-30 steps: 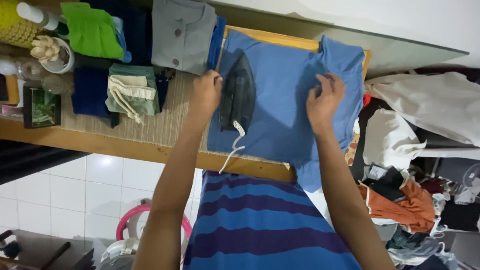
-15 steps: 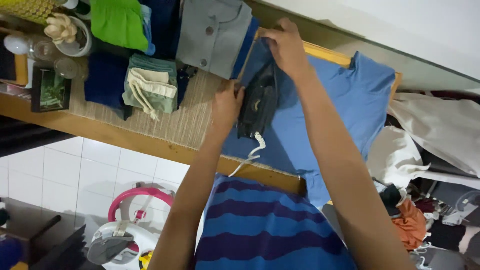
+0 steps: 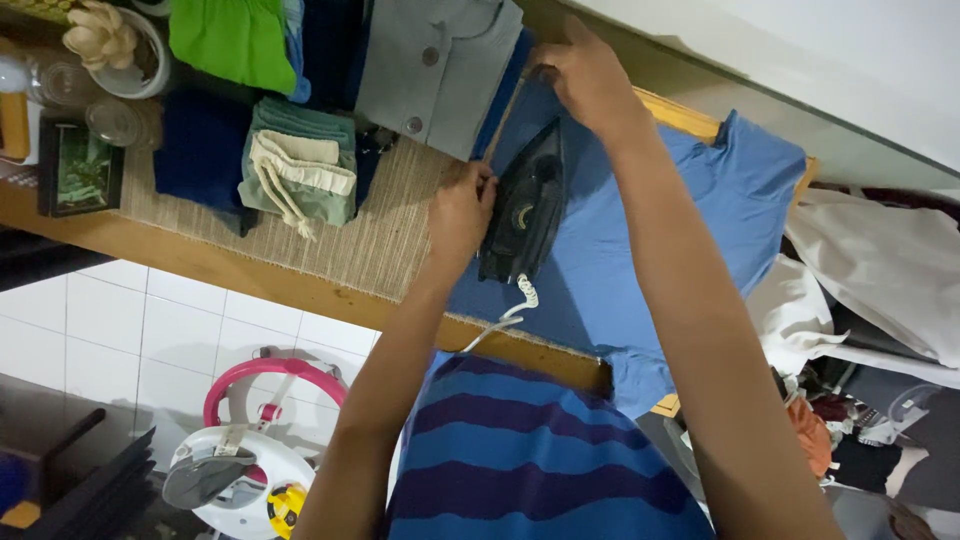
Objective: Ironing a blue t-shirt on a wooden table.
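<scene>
left hand (image 3: pixel 458 215) pinching near edge of blue shirt (image 3: pixel 650 230) beside dark iron (image 3: pixel 522 205); right hand (image 3: pixel 590 75) gripping far corner by wall. shirt lying flat on wooden board (image 3: pixel 520 345). best pulling fabric taut, evenly, keeping fingers off iron.

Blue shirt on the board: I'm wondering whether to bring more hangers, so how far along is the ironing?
Done: folded clothes sit stacked beside the board, a grey buttoned shirt, a green top and a pale green drawstring piece.
In hand: the blue shirt lies spread flat; the left hand is at the dark iron, the right hand at the shirt's far edge.
Left: a loose heap of clothes on the right.
</scene>
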